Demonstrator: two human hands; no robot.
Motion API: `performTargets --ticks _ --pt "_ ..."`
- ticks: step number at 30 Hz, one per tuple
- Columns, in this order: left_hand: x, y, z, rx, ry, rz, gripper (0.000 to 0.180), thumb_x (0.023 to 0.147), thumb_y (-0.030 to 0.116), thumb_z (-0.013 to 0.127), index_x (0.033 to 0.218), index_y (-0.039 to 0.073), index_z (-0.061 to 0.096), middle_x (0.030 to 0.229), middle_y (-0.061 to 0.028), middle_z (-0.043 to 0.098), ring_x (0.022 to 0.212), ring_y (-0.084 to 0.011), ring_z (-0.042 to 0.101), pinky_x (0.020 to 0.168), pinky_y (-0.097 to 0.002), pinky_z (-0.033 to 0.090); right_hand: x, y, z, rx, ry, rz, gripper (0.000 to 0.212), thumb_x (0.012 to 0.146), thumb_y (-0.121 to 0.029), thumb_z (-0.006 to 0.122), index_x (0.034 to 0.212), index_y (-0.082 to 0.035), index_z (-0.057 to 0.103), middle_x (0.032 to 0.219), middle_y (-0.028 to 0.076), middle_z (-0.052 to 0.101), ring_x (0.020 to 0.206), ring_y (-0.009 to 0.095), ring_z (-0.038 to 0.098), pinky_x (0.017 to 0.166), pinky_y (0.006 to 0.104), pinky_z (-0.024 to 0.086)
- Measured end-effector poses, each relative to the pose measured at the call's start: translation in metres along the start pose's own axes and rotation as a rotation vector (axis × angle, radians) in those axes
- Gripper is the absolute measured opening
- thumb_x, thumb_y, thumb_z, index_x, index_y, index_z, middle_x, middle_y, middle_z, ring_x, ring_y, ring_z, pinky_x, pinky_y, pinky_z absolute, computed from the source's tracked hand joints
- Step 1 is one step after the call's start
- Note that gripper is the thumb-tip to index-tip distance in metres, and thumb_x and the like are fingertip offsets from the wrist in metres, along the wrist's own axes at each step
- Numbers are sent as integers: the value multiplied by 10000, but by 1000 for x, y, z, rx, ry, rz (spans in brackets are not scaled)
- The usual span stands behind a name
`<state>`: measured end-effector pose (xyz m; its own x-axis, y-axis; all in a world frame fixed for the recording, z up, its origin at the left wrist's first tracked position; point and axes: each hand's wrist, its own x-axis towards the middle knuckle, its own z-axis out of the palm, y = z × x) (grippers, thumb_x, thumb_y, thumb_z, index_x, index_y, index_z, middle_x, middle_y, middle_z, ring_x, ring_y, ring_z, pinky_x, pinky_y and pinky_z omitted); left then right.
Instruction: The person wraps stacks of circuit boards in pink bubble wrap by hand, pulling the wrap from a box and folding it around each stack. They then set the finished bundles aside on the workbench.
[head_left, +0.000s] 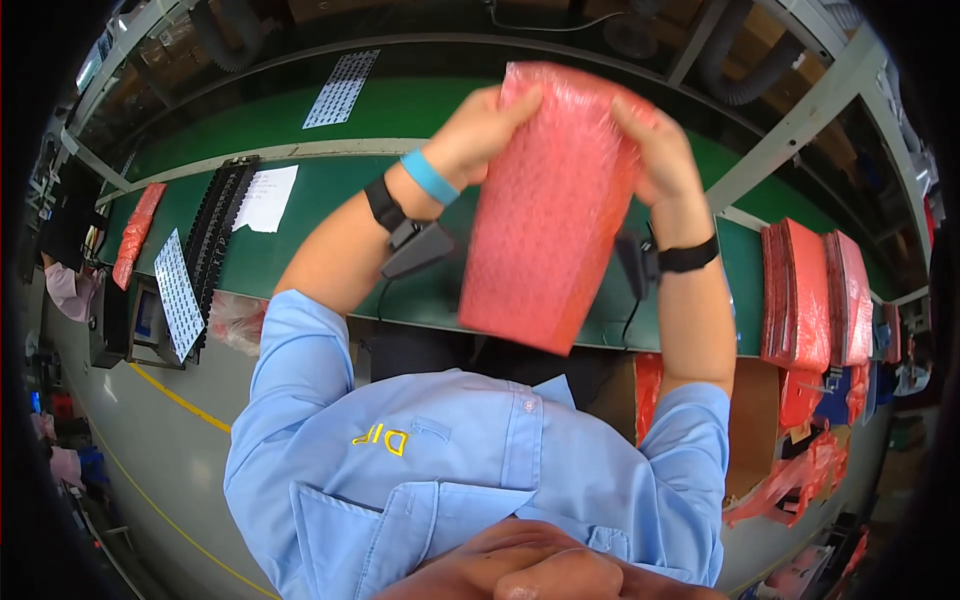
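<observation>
Pink bubble bag (548,215) upright, lengthwise vertical

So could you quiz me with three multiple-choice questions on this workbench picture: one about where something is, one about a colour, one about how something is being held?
1. Where is the stack of pink bags?
A. on the green table's right end
B. on the floor at left
C. on the person's lap

2. What colour is the band on the left wrist?
A. yellow
B. blue
C. white

3. How is the pink bubble-wrap bag held?
A. lying flat on the table
B. pinched in one hand
C. gripped at its top by both hands

Answers:
1 A, the stack of pink bags stands on the green table.
2 B, the wristband is blue.
3 C, the left hand and right hand grip the pink bubble-wrap bag.
</observation>
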<state>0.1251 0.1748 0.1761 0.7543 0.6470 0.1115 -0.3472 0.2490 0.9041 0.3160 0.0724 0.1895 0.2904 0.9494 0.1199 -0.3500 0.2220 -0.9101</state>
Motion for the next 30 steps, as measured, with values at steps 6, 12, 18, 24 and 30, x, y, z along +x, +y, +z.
performTargets --ticks 6,12,18,24,30 --pt "17 62 36 148 -270 500 376 980 161 577 1314 56 441 1233 -60 590 1110 -125 553 977 -285 446 -6 -87 38 -355 -317 -564 299 894 -330 693 1117 -132 718 917 88 727 858 186 671 810 330 542" --pt "-41 19 12 660 -60 745 309 925 200 655 1161 16 578 1103 -65 658 1003 -172 626 859 -313 498 -71 -33 38 -682 -28 -701 168 843 -33 699 1002 19 706 935 39 706 807 104 627 741 263 518" --pt "-166 -55 -28 961 -288 757 490 780 219 779 1196 40 594 1171 -164 613 1061 -325 608 939 -409 460 -192 73 27 -841 -180 -685 227 761 30 712 985 -10 711 982 154 701 912 307 680 833 373 528" --pt "-210 -105 -50 1164 -353 516 415 769 224 795 1116 48 652 987 -113 687 977 -250 653 909 -379 482 -235 134 17 -608 -181 -173 406 758 30 732 1149 21 623 1110 132 676 1031 259 650 910 361 497" --pt "-147 -87 -40 260 -165 -293 308 854 153 745 1101 -3 647 958 -53 705 885 -84 630 766 -267 524 -144 108 -12 -13 67 360 257 885 -83 670 1119 17 635 1055 71 682 926 156 639 819 327 517"
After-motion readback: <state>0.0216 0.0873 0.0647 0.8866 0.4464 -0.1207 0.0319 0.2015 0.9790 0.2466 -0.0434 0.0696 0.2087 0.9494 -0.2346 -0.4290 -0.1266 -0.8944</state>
